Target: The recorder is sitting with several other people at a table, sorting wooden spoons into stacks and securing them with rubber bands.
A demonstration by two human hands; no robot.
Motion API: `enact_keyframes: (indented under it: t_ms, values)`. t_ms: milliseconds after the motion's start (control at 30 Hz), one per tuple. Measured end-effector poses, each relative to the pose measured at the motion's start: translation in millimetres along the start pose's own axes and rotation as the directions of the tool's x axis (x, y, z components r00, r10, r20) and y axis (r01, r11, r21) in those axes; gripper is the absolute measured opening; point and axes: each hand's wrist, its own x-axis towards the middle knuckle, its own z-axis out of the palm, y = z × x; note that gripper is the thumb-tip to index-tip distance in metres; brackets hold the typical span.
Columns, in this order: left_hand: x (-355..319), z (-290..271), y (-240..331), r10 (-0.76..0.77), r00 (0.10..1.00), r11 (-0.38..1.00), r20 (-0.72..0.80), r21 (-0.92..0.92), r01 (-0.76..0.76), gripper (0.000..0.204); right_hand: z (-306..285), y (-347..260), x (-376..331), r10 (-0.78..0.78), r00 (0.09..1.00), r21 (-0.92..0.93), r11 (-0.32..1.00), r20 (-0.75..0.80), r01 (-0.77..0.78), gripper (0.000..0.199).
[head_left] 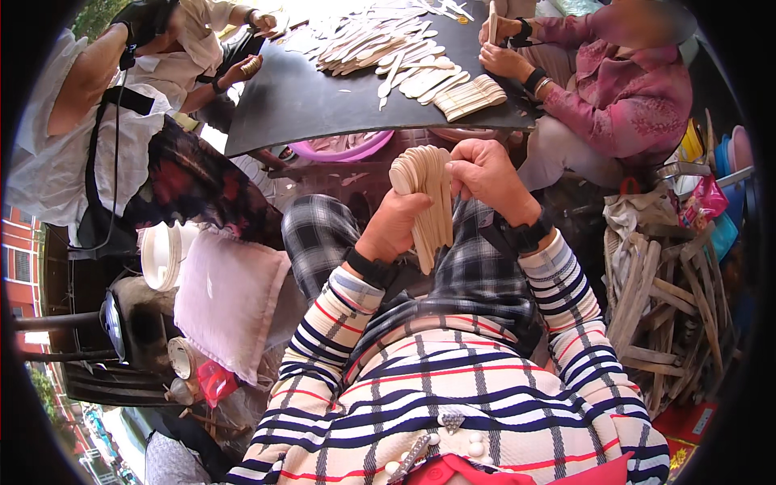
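My left hand (390, 224) is wrapped round a thick bundle of flat pale wooden spoons (424, 190), held upright above my lap with the rounded ends up. At the bundle's right side my right hand (491, 176) is closed, its thumb and forefinger pinching at the outermost spoons' upper ends. Its other fingers are curled and partly hidden. Beyond my hands, a loose heap of wooden spoons (372, 48) covers much of the dark table (279, 113). A neat row of stacked spoons (470, 99) lies near the table's closest edge.
Across the table at right, a person in a pink top (622, 101) holds spoons; people work at left too. A pink basin (380, 144) of pale pieces sits under the table edge. Left are a cushion (230, 299) and white bucket (162, 255); right, piled wood (647, 299).
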Motion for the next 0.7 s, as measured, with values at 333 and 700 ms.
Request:
enact_keyframes:
  t_ms: [333, 700]
  values:
    - [-2.6, -9.8, -6.1, 0.036, 0.999, 0.992, -0.023, 0.122, -0.033, 0.047, 12.8, 25.1, -0.9, -0.018, 0.999, 0.157, 0.987, -0.028, 0.023, 0.012]
    - [-37.7, -29.2, -26.6, -0.153, 0.972, 0.981, 0.179, -0.089, 0.171, 0.055, 14.9, 51.8, -18.5, -0.011, 0.944, 0.515, 0.84, 0.33, -0.17, 0.059]
